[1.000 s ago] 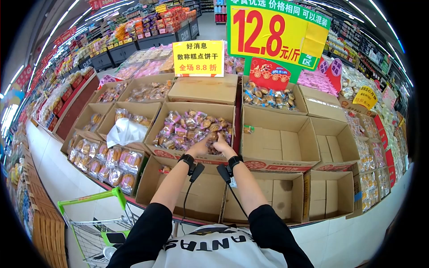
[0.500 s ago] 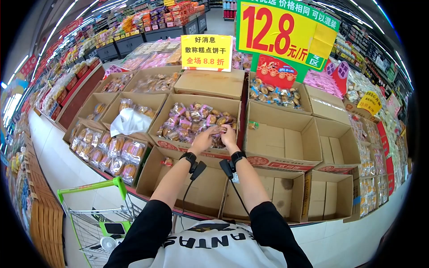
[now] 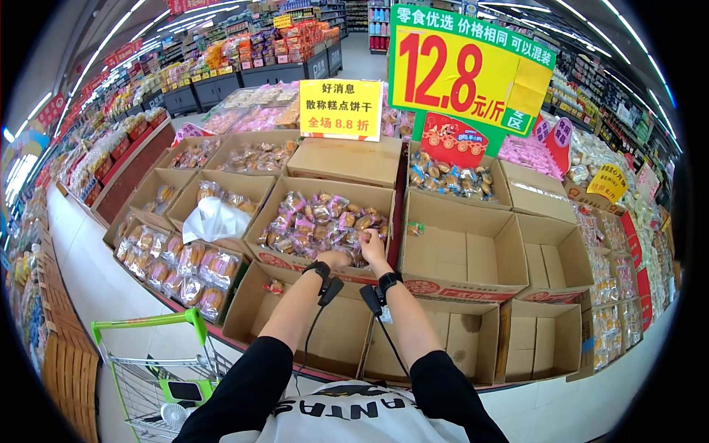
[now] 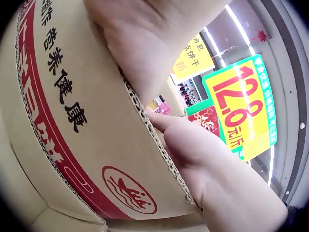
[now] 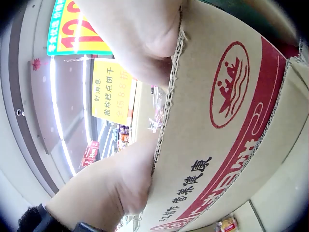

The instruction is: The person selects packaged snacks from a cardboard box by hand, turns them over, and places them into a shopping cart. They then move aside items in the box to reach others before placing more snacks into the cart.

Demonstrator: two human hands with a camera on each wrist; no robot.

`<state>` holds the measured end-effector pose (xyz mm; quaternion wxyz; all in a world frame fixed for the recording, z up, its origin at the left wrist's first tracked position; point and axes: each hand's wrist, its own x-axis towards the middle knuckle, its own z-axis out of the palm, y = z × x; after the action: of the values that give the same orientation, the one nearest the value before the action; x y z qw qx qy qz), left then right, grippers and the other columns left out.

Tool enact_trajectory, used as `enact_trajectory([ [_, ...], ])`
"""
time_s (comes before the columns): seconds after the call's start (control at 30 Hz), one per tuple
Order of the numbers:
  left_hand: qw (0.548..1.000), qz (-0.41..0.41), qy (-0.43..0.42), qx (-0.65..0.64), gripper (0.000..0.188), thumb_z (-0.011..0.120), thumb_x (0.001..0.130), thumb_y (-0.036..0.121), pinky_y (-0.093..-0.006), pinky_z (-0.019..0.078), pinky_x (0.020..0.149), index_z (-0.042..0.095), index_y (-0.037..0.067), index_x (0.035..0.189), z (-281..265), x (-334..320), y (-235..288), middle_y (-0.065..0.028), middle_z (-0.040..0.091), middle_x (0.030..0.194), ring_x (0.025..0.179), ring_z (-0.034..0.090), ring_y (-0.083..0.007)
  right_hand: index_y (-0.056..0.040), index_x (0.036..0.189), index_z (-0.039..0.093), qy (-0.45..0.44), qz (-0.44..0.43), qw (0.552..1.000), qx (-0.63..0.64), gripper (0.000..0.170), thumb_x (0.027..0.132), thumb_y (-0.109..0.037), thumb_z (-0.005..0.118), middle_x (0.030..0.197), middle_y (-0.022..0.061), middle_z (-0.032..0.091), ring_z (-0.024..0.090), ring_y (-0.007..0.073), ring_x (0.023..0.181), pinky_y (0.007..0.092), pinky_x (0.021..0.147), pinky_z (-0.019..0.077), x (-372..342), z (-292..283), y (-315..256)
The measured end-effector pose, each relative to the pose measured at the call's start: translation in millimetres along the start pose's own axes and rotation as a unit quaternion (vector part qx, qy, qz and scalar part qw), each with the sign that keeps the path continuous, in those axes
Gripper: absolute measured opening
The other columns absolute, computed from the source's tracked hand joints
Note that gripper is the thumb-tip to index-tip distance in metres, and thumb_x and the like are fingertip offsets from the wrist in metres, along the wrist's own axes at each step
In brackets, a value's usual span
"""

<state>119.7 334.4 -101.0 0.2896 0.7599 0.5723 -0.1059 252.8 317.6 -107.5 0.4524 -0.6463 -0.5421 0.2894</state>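
Observation:
Individually wrapped brown pastries (image 3: pixel 310 221) in clear and pink film fill a cardboard carton (image 3: pixel 292 263) in the middle of the display. My left hand (image 3: pixel 334 258) reaches over the carton's front edge, its fingers down among the pastries and hidden. Beside it, to the right, my right hand (image 3: pixel 374 248) has bent fingers at the pastries near the carton's front right corner; I cannot tell whether it holds one. Both wrist views look at the carton's printed front wall (image 4: pixel 87 130), with the left hand (image 4: pixel 145 43) and the right hand (image 5: pixel 140 34) passing over its rim.
Cartons with bare bottoms (image 3: pixel 458 244) stand to the right and in front. A white plastic bag (image 3: pixel 218 219) lies over the left carton, near packed pastries (image 3: pixel 188 266). Price signs (image 3: pixel 473 77) rise behind. A green-handled cart (image 3: pixel 151 321) stands at lower left.
Both hands were close together over the pastries. The left hand has since moved down toward the carton's front edge, apart from the right, which stays at the right side. The head view has shifted slightly.

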Motion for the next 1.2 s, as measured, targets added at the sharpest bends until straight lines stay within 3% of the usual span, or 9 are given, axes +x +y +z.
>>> enact_trajectory([
  [0.1, 0.991, -0.061, -0.121, 0.011, 0.044, 0.049, 0.066, 0.036, -0.0344, 0.0411, 0.079, 0.059, 0.007, 0.098, -26.5, -37.8, 28.1, -0.0127, 0.056, 0.105, 0.095, 0.054, -0.0248, -0.0072, 0.101, 0.048, -0.008, 0.016, 1.000, -0.006, 0.032, 0.074, -0.021, 0.057, 0.090, 0.0183, 0.058, 0.055, 0.0329, 0.086, 0.0363, 0.074, 0.0425, 1.2, 3.3, 3.8],
  [0.2, 0.989, -0.077, -0.120, 0.026, 0.047, 0.051, 0.065, 0.040, -0.0338, 0.0405, 0.080, 0.059, 0.007, 0.097, -44.1, -66.6, 45.6, -0.0129, 0.056, 0.104, 0.096, 0.054, -0.0243, -0.0070, 0.101, 0.048, -0.034, 0.002, 0.999, 0.023, 0.033, 0.073, -0.021, 0.058, 0.091, 0.0180, 0.058, 0.055, 0.0320, 0.086, 0.0360, 0.074, 0.0427, 3.3, 6.0, 11.3],
  [0.23, 0.992, -0.096, -0.076, 0.020, 0.027, 0.058, 0.063, 0.036, -0.0329, 0.0433, 0.059, 0.065, 0.014, 0.078, -39.8, -62.4, 43.8, -0.0052, 0.062, 0.073, 0.069, 0.058, -0.0188, -0.0070, 0.101, 0.048, -0.041, 0.009, 0.999, 0.002, 0.033, 0.073, -0.020, 0.058, 0.091, 0.0180, 0.058, 0.056, 0.0310, 0.084, 0.0359, 0.073, 0.0429, 0.8, 2.6, 6.0],
  [0.47, 0.994, -0.061, -0.086, 0.010, 0.029, 0.058, 0.061, 0.039, -0.0308, 0.0436, 0.059, 0.065, 0.013, 0.072, -43.1, -69.1, 44.1, -0.0052, 0.063, 0.075, 0.069, 0.059, -0.0174, -0.0063, 0.101, 0.048, -0.046, 0.014, 0.999, -0.014, 0.033, 0.073, -0.020, 0.059, 0.090, 0.0165, 0.058, 0.056, 0.0290, 0.084, 0.0352, 0.073, 0.0428, 1.1, 5.0, 9.8],
  [0.77, 0.991, -0.130, -0.042, 0.001, 0.028, 0.064, 0.054, 0.036, -0.0303, 0.0429, 0.057, 0.063, 0.011, 0.067, -34.0, -52.0, 33.9, -0.0054, 0.060, 0.068, 0.062, 0.057, -0.0181, -0.0049, 0.101, 0.047, -0.090, 0.030, 0.996, -0.001, 0.031, 0.074, -0.016, 0.058, 0.092, 0.0133, 0.058, 0.055, 0.0257, 0.086, 0.0334, 0.075, 0.0421, -1.2, -1.8, -1.7],
  [0.87, 0.996, -0.076, -0.039, 0.019, 0.029, 0.066, 0.053, 0.037, -0.0303, 0.0429, 0.057, 0.063, 0.012, 0.067, -32.9, -54.7, 32.3, -0.0055, 0.061, 0.068, 0.062, 0.057, -0.0182, -0.0050, 0.101, 0.047, -0.088, 0.045, 0.995, -0.012, 0.031, 0.074, -0.016, 0.058, 0.092, 0.0129, 0.058, 0.055, 0.0250, 0.087, 0.0327, 0.075, 0.0422, -2.5, -1.4, 0.0],
  [0.93, 0.994, -0.098, -0.045, -0.019, 0.031, 0.067, 0.052, 0.039, -0.0308, 0.0432, 0.058, 0.063, 0.012, 0.067, -30.6, -50.4, 28.8, -0.0053, 0.061, 0.069, 0.063, 0.057, -0.0185, -0.0062, 0.099, 0.048, -0.082, 0.014, 0.996, 0.020, 0.027, 0.074, -0.016, 0.055, 0.091, 0.0196, 0.056, 0.055, 0.0313, 0.085, 0.0365, 0.072, 0.0424, -1.3, 3.0, 7.3],
  [1.1, 0.991, -0.118, -0.051, -0.025, 0.030, 0.064, 0.055, 0.038, -0.0321, 0.0439, 0.058, 0.064, 0.012, 0.071, -20.2, -35.5, 21.5, -0.0058, 0.062, 0.073, 0.066, 0.058, -0.0189, -0.0061, 0.096, 0.050, -0.083, -0.004, 0.996, 0.018, 0.026, 0.073, -0.017, 0.056, 0.087, 0.0184, 0.058, 0.056, 0.0316, 0.082, 0.0364, 0.072, 0.0430, 4.5, 9.0, 18.5],
  [1.2, 0.997, -0.071, 0.020, 0.002, 0.028, 0.059, 0.061, 0.036, -0.0331, 0.0445, 0.060, 0.065, 0.012, 0.075, 2.2, -7.0, 3.1, -0.0068, 0.063, 0.077, 0.070, 0.060, -0.0198, -0.0042, 0.096, 0.050, -0.096, 0.015, 0.995, -0.021, 0.029, 0.072, -0.016, 0.060, 0.088, 0.0114, 0.060, 0.057, 0.0219, 0.085, 0.0309, 0.073, 0.0435, 4.1, 6.7, 11.3],
])
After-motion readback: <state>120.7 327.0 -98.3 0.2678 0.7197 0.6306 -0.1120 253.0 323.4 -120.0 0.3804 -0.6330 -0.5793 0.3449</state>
